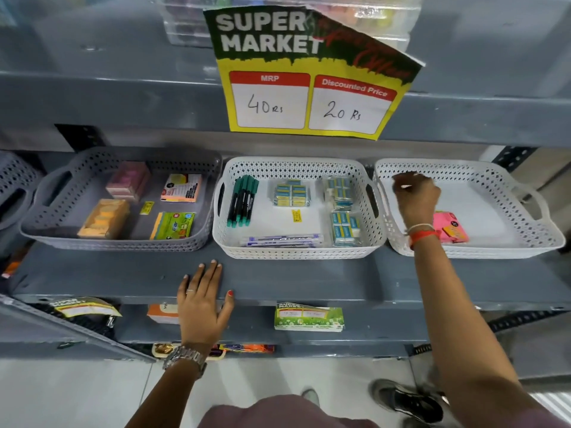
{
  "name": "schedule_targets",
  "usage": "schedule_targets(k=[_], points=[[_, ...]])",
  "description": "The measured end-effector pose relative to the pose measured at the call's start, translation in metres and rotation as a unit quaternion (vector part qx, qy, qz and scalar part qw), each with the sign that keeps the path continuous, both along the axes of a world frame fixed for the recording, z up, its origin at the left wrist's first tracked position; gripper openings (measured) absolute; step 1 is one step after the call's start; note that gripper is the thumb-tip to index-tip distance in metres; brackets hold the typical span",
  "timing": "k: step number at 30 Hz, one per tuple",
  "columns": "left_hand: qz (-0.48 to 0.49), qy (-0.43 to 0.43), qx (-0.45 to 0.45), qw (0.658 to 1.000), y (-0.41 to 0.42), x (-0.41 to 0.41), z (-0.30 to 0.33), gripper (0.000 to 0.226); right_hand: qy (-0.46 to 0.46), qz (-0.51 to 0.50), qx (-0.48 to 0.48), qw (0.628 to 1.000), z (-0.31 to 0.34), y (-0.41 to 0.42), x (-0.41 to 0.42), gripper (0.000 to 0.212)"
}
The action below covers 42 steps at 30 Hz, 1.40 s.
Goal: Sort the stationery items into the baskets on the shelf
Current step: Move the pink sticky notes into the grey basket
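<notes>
Looking down from the head camera, a grey shelf (278, 282) carries three baskets in a row. The grey basket (197, 236) on the left holds four note pads (182, 187), two far and two near. The middle basket (296, 253), white, holds green markers (242, 200) at its left, eraser packs (292, 193) in the centre and right, and wrapped pens (281, 241) along its near wall. The right basket (506, 248), also white, holds a pink pad (451, 228) near its near wall, just right of the wrist.

The left hand (200, 307) lies flat and open on the shelf's near edge, fingers spread, holding nothing. The right hand (415, 196) reaches into the right basket over its far left corner, fingers curled downward; whether it grips anything I cannot tell, since the back of the hand hides the fingertips.

A yellow price sign (309, 88) hangs from the shelf above.
</notes>
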<state>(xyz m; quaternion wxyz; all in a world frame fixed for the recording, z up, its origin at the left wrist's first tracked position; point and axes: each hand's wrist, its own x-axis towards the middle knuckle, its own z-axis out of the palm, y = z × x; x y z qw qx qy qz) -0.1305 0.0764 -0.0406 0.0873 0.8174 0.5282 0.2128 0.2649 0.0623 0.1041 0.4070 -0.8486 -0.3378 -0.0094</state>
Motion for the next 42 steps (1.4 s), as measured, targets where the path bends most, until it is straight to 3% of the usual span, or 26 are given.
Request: schedule_targets(k=[3,6,8,13,20,26,28,33,35,38,39,42], points=[[0.006,-0.011,0.008,1.000,-0.001,0.000,0.001,0.073,0.059,-0.084,-0.059,0.993,-0.012,-0.018,0.041,0.035],[0.010,-0.016,0.015,1.000,-0.002,0.001,0.002,0.074,0.130,-0.131,-0.268,0.945,-0.027,-0.034,0.063,0.070],[0.011,-0.014,0.017,1.000,-0.002,0.002,0.003,0.074,0.136,-0.130,-0.333,0.924,-0.037,-0.040,0.070,0.079],[0.007,0.004,0.010,1.000,-0.001,-0.001,0.005,0.072,0.098,-0.145,-0.346,0.922,-0.041,-0.036,0.071,0.067],[-0.005,0.054,-0.028,0.998,0.002,-0.014,0.014,0.071,0.146,-0.145,-0.324,0.923,-0.039,-0.036,0.070,0.075],[0.025,0.071,-0.036,0.997,0.011,-0.027,0.022,0.073,0.104,-0.166,-0.245,0.950,-0.023,-0.034,0.055,0.068],[0.070,0.080,-0.029,0.994,0.017,-0.085,0.027,0.074,0.022,-0.100,-0.220,0.970,-0.015,0.004,0.003,0.071],[0.072,0.106,-0.055,0.990,0.026,-0.095,0.025,0.079,-0.137,-0.018,-0.126,0.982,0.024,0.052,-0.046,0.071],[0.083,0.105,-0.047,0.990,0.032,-0.109,0.022,0.081,-0.134,0.043,-0.119,0.983,0.040,0.072,-0.090,0.067],[0.084,0.114,-0.038,0.989,0.039,-0.119,0.022,0.081,0.037,0.197,-0.088,0.976,0.052,0.095,-0.166,0.054],[0.080,0.115,-0.040,0.989,0.041,-0.122,0.022,0.080,0.055,0.246,-0.081,0.964,0.052,0.100,-0.191,0.049],[0.062,0.116,-0.034,0.991,0.045,-0.130,0.021,0.076,-0.043,0.359,-0.128,0.923,0.044,0.117,-0.259,0.049]])
